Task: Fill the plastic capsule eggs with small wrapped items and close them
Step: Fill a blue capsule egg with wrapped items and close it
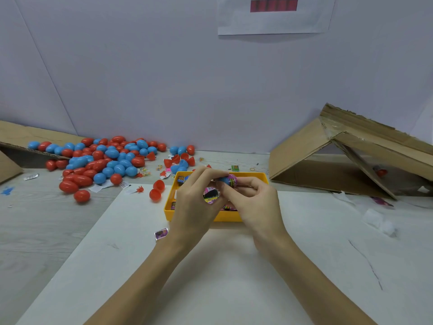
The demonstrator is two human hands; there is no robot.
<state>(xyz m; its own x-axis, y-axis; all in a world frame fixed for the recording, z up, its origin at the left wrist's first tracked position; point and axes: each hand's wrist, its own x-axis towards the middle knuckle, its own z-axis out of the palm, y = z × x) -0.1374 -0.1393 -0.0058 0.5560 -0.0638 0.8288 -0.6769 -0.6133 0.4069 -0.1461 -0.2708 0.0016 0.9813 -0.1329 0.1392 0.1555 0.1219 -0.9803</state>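
Head view: both hands (pixel 199 195) (pixel 255 202) pinch blue egg (pixel 225 180) w/ pink wrapped item (pixel 232 180) above yellow tray (pixel 263 177).

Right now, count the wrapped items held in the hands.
2. The left hand grips the lower wrapped item; the upper wrapped item is pressed at the blue capsule half, pinched between the left hand and the right hand. Fingers may hide more.

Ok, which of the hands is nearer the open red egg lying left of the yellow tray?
Left. The left hand is over the yellow tray, nearest the open red egg; the right hand sits farther right.
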